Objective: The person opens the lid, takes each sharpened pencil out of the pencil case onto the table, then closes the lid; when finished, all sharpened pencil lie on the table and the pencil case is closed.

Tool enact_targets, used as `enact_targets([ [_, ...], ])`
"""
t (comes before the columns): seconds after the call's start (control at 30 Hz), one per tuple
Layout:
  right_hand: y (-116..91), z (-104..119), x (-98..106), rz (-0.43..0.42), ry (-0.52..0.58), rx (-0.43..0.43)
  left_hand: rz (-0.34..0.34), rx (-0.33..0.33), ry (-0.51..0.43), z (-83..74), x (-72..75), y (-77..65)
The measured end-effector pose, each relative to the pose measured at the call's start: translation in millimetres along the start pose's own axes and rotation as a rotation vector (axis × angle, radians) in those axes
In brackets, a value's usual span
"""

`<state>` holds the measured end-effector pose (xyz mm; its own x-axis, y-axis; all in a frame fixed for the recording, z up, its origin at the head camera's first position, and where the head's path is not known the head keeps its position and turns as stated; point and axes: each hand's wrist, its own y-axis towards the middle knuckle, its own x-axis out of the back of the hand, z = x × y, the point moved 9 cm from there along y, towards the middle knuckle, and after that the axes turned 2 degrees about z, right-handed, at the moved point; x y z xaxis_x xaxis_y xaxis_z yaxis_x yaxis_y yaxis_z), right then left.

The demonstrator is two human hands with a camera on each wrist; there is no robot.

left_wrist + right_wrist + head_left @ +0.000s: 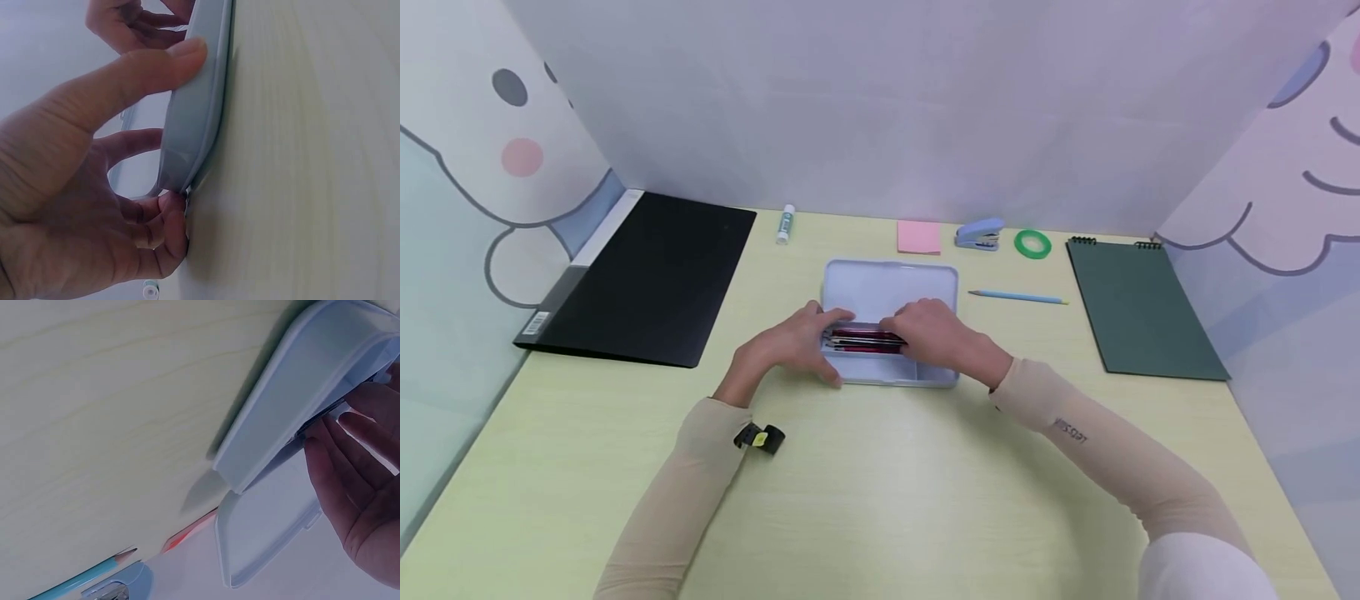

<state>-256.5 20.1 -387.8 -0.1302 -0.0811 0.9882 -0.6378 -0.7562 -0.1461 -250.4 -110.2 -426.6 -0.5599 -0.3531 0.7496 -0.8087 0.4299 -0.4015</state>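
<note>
An open pale-blue pencil case lies at the middle of the table, its lid folded back toward the wall. Several slim dark red and black pencils lie lengthwise in its base. My left hand grips the case's left end; in the left wrist view the thumb presses the front wall while the fingers curl at the corner. From the right, my right hand reaches into the base and holds the right ends of the pencils. Bent fingertips in the right wrist view meet dark shafts inside the case.
Behind the case stand a glue stick, pink sticky notes, a blue stapler and green tape. A blue pencil lies right of the case. A black folder is at left, a dark green spiral pad at right.
</note>
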Motion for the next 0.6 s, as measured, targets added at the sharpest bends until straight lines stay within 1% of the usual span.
enact_targets([
  [0.13, 1.2, 2.0, -2.0, 0.002, 0.003, 0.030, 0.002, 0.000, -0.001, 1.1, -0.3, -0.3],
  [0.27, 2.1, 3.3, -3.0, 0.021, 0.038, 0.065, 0.002, 0.000, -0.001, 1.5, -0.5, -1.0],
  [0.43, 3.3, 1.4, -4.9, 0.070, 0.094, 0.083, 0.005, 0.002, -0.004, 0.9, -0.7, -1.4],
  [0.6, 4.3, -1.3, -7.1, 0.137, 0.128, 0.081, 0.009, 0.008, 0.002, 0.5, -0.2, -0.8],
])
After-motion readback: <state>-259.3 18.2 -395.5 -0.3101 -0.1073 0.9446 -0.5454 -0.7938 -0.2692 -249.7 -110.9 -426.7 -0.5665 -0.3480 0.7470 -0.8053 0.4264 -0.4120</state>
